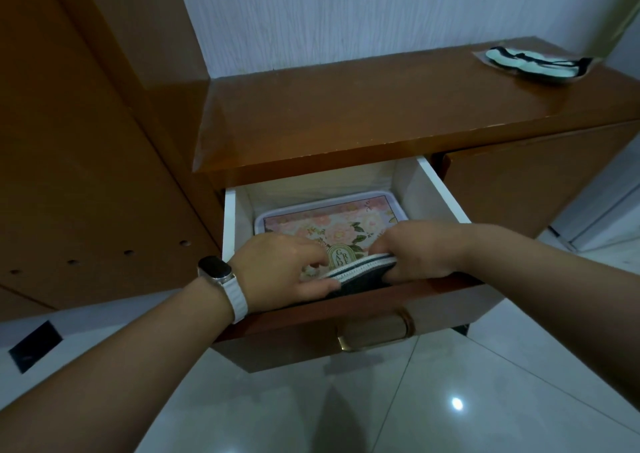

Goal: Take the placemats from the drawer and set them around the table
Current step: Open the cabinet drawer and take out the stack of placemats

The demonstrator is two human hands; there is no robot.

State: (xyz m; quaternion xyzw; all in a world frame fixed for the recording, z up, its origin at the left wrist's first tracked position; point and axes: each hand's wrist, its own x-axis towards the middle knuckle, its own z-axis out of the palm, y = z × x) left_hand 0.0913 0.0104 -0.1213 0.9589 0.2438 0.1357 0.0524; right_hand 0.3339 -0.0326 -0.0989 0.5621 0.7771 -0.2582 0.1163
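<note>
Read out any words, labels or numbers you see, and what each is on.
"G A D" and "R E": letters on the arched badge of the floral tray in the drawer; the rest is hidden behind the placemats.
No other text; the watch face is dark.

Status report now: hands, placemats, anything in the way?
Both grip the placemats: left hand, right hand. Stack lies inside the open drawer, at its front. Behind it a floral tray, not blocking.

Floral tray (313,223) lying flat; pale black-strapped mask (535,65) on wooden cabinet top (381,113).
</note>
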